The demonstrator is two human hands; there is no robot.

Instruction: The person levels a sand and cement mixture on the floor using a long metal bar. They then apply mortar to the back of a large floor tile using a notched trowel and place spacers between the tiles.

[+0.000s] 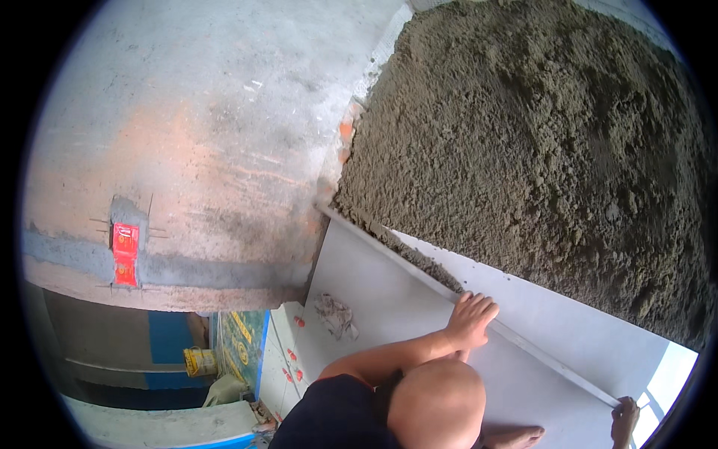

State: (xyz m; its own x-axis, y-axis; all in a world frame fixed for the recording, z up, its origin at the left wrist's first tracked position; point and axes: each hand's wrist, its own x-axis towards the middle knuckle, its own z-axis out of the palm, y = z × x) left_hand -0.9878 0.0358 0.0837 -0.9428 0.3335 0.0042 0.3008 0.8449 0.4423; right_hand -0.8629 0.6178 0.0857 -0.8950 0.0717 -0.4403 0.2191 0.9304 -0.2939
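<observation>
A long pale straightedge bar (553, 361) runs diagonally over light grey tiles (538, 404) from the wall corner to the lower right. My left hand (470, 320) grips it near its middle, with fingers wrapped over the top. My right hand (624, 419) is closed on its lower right end. A strip of loose mortar (426, 262) lies along the bar's upper left stretch, beside another pale tile (568, 307). Above, a broad bed of grey, crumbly mortar (523, 135) fills the upper right. My bare knee and foot show at the bottom.
A plastered wall (194, 150) with red box covers (124, 254) stands at left. A crumpled rag (336, 318) lies on the tile. Several red tile spacers (298, 355) sit on tiles at lower left, near a yellow bucket (200, 363) and a low ledge (149, 419).
</observation>
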